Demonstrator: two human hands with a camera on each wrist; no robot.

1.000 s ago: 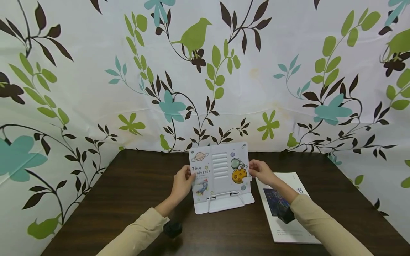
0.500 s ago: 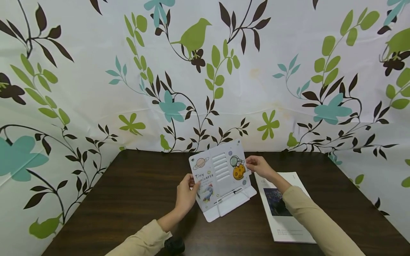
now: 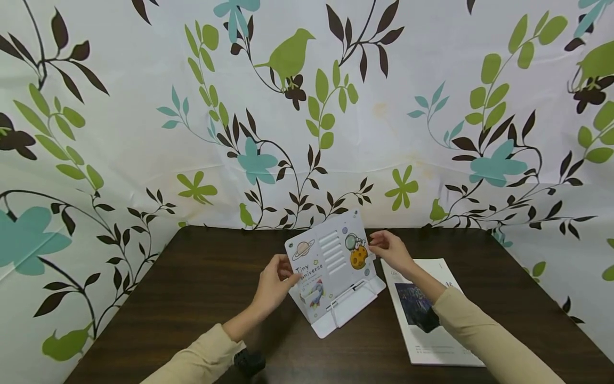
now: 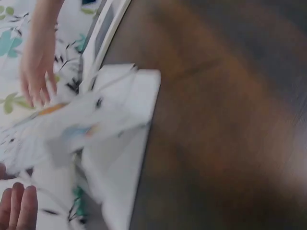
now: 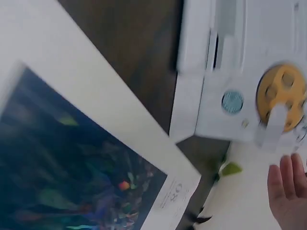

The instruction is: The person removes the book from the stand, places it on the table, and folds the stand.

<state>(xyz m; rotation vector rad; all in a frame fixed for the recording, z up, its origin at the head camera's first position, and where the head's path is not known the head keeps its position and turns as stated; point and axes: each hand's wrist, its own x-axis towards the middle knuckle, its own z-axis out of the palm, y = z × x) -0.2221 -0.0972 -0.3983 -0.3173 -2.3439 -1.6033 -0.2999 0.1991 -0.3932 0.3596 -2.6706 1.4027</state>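
Note:
A white book stand (image 3: pixel 331 266) with a space print and "Tiny universe" lettering stands tilted over the middle of the table, its lower ledge and wire holders facing forward. My left hand (image 3: pixel 273 288) grips its left edge, thumb on the printed front and fingers behind. A white back part (image 3: pixel 298 300) shows past that edge. My right hand (image 3: pixel 389 252) is at the stand's right edge, fingertips right beside the astronaut picture. In the right wrist view its fingers (image 5: pixel 287 179) are fairly straight, near a small clip tab (image 5: pixel 274 128) on the edge. The left wrist view is blurred.
A white book or magazine (image 3: pixel 446 346) with a dark picture on its cover lies on the dark wooden table (image 3: pixel 201 298), right of the stand and partly under my right forearm. A patterned cloth (image 3: pixel 374 133) hangs behind the table's far edge.
The stand has turned so that its left side sits lower and nearer. My left hand first came nearer, then shifted slightly left; the back part now shows out behind the left edge.

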